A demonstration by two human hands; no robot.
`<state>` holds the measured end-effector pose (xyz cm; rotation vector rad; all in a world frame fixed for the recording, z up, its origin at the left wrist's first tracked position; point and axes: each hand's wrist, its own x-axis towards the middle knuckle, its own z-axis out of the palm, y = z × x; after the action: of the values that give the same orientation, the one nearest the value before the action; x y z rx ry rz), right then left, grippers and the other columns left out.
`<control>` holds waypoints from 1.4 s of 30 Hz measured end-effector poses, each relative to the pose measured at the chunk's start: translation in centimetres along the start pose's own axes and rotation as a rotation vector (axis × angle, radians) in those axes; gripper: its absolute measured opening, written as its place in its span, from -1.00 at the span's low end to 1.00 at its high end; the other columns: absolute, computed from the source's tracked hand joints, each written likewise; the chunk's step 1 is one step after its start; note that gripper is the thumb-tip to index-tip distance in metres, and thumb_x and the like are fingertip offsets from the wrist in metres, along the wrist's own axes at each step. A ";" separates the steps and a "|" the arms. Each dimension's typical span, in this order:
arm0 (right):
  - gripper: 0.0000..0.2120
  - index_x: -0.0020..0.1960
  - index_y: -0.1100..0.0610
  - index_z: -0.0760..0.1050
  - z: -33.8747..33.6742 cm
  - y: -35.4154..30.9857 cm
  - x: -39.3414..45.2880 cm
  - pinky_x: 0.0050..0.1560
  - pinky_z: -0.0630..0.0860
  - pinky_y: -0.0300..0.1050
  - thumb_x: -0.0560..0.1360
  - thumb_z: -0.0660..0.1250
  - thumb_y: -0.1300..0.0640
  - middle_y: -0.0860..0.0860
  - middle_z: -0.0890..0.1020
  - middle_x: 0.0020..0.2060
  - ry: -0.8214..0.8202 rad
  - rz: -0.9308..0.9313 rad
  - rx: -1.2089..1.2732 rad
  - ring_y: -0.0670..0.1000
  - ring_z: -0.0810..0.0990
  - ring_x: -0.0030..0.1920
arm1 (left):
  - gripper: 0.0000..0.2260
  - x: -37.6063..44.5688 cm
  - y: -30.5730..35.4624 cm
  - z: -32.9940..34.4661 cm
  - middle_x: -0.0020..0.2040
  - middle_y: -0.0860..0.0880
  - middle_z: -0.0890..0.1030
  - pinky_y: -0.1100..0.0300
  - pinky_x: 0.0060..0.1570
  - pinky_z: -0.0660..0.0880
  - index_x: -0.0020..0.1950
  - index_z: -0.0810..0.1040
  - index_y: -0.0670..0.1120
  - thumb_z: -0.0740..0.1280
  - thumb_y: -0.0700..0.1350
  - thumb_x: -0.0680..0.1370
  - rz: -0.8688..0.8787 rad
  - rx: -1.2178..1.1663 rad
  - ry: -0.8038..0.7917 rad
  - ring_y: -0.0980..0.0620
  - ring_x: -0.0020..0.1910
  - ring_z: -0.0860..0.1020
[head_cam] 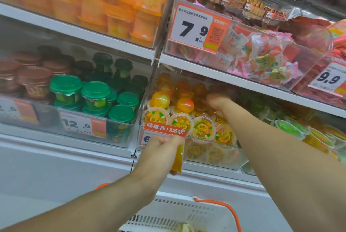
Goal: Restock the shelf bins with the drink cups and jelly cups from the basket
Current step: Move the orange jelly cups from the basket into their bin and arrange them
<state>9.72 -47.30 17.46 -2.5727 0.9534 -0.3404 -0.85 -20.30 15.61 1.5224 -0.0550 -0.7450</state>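
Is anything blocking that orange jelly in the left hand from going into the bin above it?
Partly. The orange jelly cup sits below the bin's clear front wall, behind the red recommend tag. The left hand must lift over that wall; the right hand already reaches inside.

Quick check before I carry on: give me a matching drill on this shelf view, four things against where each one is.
Things:
1. green-lid cups
2. right hand
3. left hand
4. basket

Places:
A. at the bottom of the view, below the shelves
B. reaching deep into the bin of orange jelly cups
C. in the bin behind the 12.0 price tag
D. at the front of the orange jelly bin, holding an orange pack

Pairs: 1-C, 2-B, 3-D, 4-A
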 end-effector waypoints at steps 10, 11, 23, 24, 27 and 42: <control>-0.76 -0.10 0.20 0.57 -5.9 3.2 -12.6 -0.20 0.64 -0.16 0.47 0.30 0.51 0.17 0.67 -0.16 0.061 -0.135 0.803 0.04 0.66 -0.21 | -0.63 -1.2 -0.8 0.3 -0.02 0.10 0.62 0.31 -0.10 0.50 0.05 0.51 0.07 0.56 0.11 0.35 0.419 0.122 0.115 0.19 -0.06 0.58; -0.81 -0.06 0.22 0.58 -6.7 3.2 -14.9 -0.23 0.62 -0.16 0.47 0.35 0.48 0.18 0.67 -0.16 0.007 -0.182 0.864 0.05 0.65 -0.22 | -0.62 -1.4 -0.9 0.3 -0.01 0.12 0.62 0.31 -0.09 0.52 0.06 0.52 0.09 0.56 0.11 0.33 0.476 0.160 0.106 0.20 -0.06 0.59; -0.24 0.43 -0.10 0.38 -5.1 3.2 -23.3 -0.05 0.56 -0.11 0.34 0.50 0.37 0.06 0.51 0.11 -0.332 -0.584 0.833 -0.03 0.62 -0.09 | -0.47 -2.2 -0.8 1.7 0.22 0.17 0.45 0.49 0.13 0.35 0.37 0.44 0.20 0.36 0.25 0.41 0.915 0.385 0.053 0.34 0.25 0.39; -0.23 0.41 -0.10 0.40 -4.9 3.3 -23.2 -0.03 0.59 -0.03 0.32 0.51 0.38 0.07 0.52 0.13 -0.303 -0.593 0.844 0.03 0.64 -0.04 | -0.46 -2.2 -0.7 1.7 0.25 0.18 0.46 0.47 0.15 0.36 0.42 0.39 0.19 0.36 0.25 0.46 0.920 0.351 0.001 0.34 0.27 0.40; -0.33 0.31 -0.09 0.51 -3.7 3.8 -22.4 0.18 0.55 0.21 0.27 0.59 0.27 0.02 0.57 0.18 -0.073 -0.614 0.768 0.13 0.58 0.21 | -0.39 -2.0 -0.7 1.3 0.32 0.19 0.44 0.42 0.23 0.37 0.53 0.21 0.12 0.31 0.16 0.51 0.893 0.286 -0.087 0.27 0.34 0.39; -0.42 0.20 0.13 0.59 -3.2 1.2 -6.0 0.19 0.59 0.03 0.28 0.63 -0.09 0.03 0.65 0.10 -0.009 0.015 0.142 0.09 0.64 0.10 | -0.61 -0.1 -2.6 -0.3 0.47 0.05 0.12 0.09 0.49 0.07 0.35 0.28 0.02 0.15 0.05 0.54 0.914 1.173 0.117 0.03 0.51 -0.05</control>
<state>3.46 -44.92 19.25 -2.4355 0.9112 -0.3779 -1.81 -19.67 13.30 2.3100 -1.1846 0.2211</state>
